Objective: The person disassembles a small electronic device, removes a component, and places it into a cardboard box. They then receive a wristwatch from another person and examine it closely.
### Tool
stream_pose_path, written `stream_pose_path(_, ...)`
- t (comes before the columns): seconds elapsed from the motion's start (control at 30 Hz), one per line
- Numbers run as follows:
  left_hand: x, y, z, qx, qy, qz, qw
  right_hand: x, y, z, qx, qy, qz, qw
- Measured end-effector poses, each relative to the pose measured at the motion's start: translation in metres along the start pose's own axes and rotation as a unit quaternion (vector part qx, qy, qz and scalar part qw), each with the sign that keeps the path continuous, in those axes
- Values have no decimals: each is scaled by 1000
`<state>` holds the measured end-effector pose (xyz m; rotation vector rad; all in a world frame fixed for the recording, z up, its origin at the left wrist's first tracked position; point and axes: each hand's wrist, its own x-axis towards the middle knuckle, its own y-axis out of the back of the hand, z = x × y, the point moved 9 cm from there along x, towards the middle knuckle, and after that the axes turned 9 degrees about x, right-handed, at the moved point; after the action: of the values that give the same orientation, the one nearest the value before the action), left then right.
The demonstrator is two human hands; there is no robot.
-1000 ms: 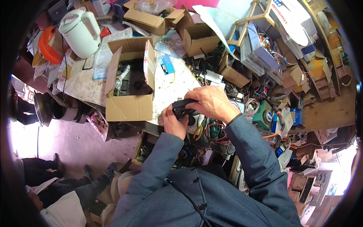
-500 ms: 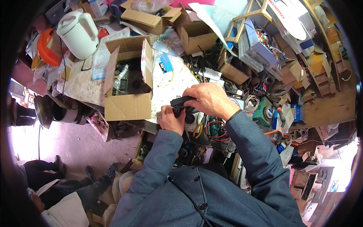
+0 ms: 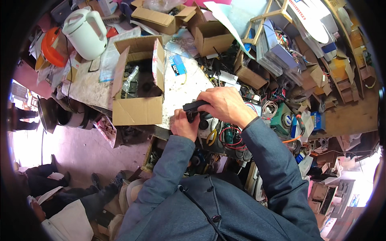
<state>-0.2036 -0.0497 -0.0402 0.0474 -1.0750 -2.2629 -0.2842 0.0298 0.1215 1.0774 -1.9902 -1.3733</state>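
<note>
Over the white worktop's near edge, my two hands meet at a small black part (image 3: pixel 194 105) with a flat bar-shaped top. My left hand (image 3: pixel 185 125) grips its lower side with curled fingers. From the right, my right hand (image 3: pixel 225 103) pinches the flat bar, its fingertips partly hiding the part's right end. I cannot make out what kind of part it is. Just right of my left hand lie yellow-handled pliers (image 3: pixel 212 137) and coiled red wire (image 3: pixel 229 141).
An open cardboard box (image 3: pixel 137 113) with dark parts inside stands left of my hands. A white kettle (image 3: pixel 85 36) is at the far left. A green soldering station (image 3: pixel 280 120) and an orange-and-black soldering iron (image 3: pixel 299 120) sit right. Another person's legs (image 3: pixel 84 199) show lower left.
The view has shifted slightly, so the surroundings sit a little differently. Both hands keep their hold on the black part, with only slight movement.
</note>
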Motion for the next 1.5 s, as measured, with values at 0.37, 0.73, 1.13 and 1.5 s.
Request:
stream_pose_path(0.37, 1, 4, 4, 4, -7, -13, 1000, 2, -1, 0, 5, 5, 0, 1000)
stream_pose_path(0.73, -1, -3, -1, 5, -17, -17, 1000, 1, 0, 0, 4, 0, 1, 1000)
stream_pose_path(1.13, 1, 5, 3, -49, -12, -11, 999, 0, 0, 0, 10, 5, 12, 1000)
stream_pose_path(1.5, 2, 6, 5, -38, -8, -4, 999, 5, 1, -4, -22, -11, -10, 1000)
